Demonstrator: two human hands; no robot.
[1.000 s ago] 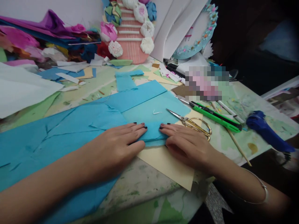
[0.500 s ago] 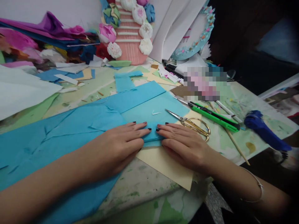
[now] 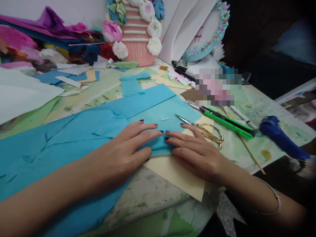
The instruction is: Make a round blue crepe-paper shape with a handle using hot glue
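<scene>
Right now both your hands are open rather than gripping: the fingers of your left hand (image 3: 130, 148) and right hand (image 3: 199, 153) stretch toward each other, nearly meeting at the tips, and I see nothing pinched in either. Between and under your fingertips lies the folded blue paper (image 3: 159, 144), its layers showing as slightly uneven edges on your side. The fold looks made, I judge, but not fully flattened; how many layers are done, I cannot tell, as your hands cover much of it.

Just beyond your fingertips, the pale blue sheet (image 3: 177, 105) lies flat, a small white scrap (image 3: 165, 118) on it. A cream sheet (image 3: 182, 177) shows below your right hand. Under your left forearm and out past it spreads the large blue sheet (image 3: 61, 131), creased and apparently left to be worked.

The gold scissors (image 3: 192, 124) rest just beyond your right hand, untouched, with the green cutter (image 3: 227, 122) farther out that way. I can make out no container or contents around your hands; a pixelated patch (image 3: 217, 87) beyond the cutter hides whatever is there.
</scene>
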